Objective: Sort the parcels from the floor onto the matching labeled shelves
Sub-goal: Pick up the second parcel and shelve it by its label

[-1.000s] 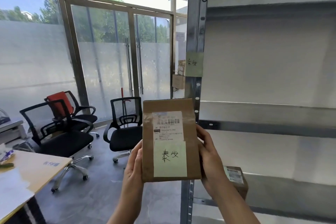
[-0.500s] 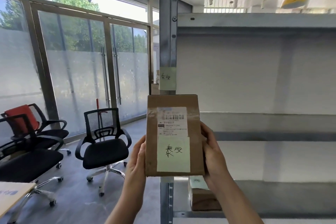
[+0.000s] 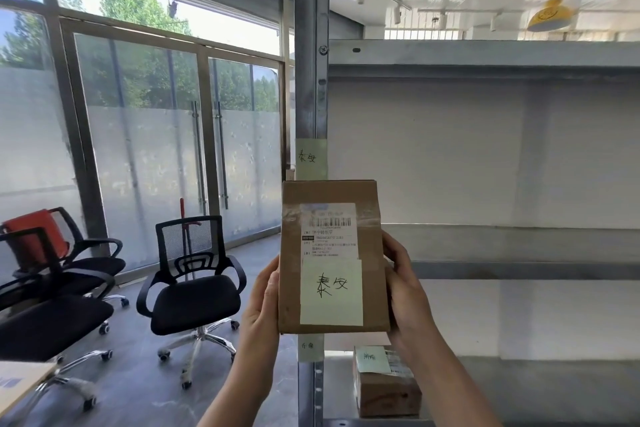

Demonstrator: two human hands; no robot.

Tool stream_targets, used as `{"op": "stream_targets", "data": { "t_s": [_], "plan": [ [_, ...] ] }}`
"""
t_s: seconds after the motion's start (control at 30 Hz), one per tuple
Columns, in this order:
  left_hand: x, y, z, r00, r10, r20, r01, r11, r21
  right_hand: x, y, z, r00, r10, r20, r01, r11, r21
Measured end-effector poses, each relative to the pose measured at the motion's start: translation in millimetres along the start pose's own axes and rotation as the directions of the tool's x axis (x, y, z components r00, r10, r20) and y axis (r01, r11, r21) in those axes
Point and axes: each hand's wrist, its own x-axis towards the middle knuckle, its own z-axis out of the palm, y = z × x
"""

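Observation:
A brown cardboard parcel (image 3: 332, 256) stands upright in front of me, with a white shipping label and a pale green handwritten note on its face. My left hand (image 3: 265, 302) grips its left edge and my right hand (image 3: 403, 284) grips its right edge. Just above the parcel, a pale green label (image 3: 311, 159) with the same handwritten characters sticks to the metal shelf post (image 3: 310, 80). The shelf (image 3: 519, 253) behind the parcel is bare. A second green label (image 3: 309, 347) sits lower on the post, beside a small brown parcel (image 3: 384, 388) on the lower shelf.
Black office chairs (image 3: 194, 291) stand on the grey floor to the left, one with a red back (image 3: 38, 236). Frosted glass doors (image 3: 207, 163) fill the left wall. A wooden table corner (image 3: 20, 381) shows at the bottom left. An upper shelf (image 3: 485, 54) spans overhead.
The view has swung right and upward, bringing more of the shelf unit into sight. The parcel stays gripped in both hands, now just below the matching label on the post.

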Motion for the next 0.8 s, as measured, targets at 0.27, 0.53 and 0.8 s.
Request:
{"op": "stream_targets", "data": {
  "t_s": [0.27, 0.53, 0.8],
  "plan": [
    [-4.5, 3.7, 1.5, 1.0, 0.002, -0.009, -0.002, 1.0, 0.005, -2.1, -1.8, -1.3, 1.0, 0.006, 0.0, -0.006, 1.0, -0.008],
    [-6.5, 3.9, 20.5, 0.999, -0.012, 0.03, 0.012, 1.0, 0.003, -7.8, -15.4, -18.5, 0.999, -0.009, -0.038, 0.008, 1.0, -0.016],
    [-1.1, -6.9, 62.3, 0.994, -0.062, 0.094, 0.06, 0.998, 0.019, -11.3, -41.1, -57.0, 0.995, -0.031, -0.099, 0.027, 0.999, -0.036]
  ]
}}
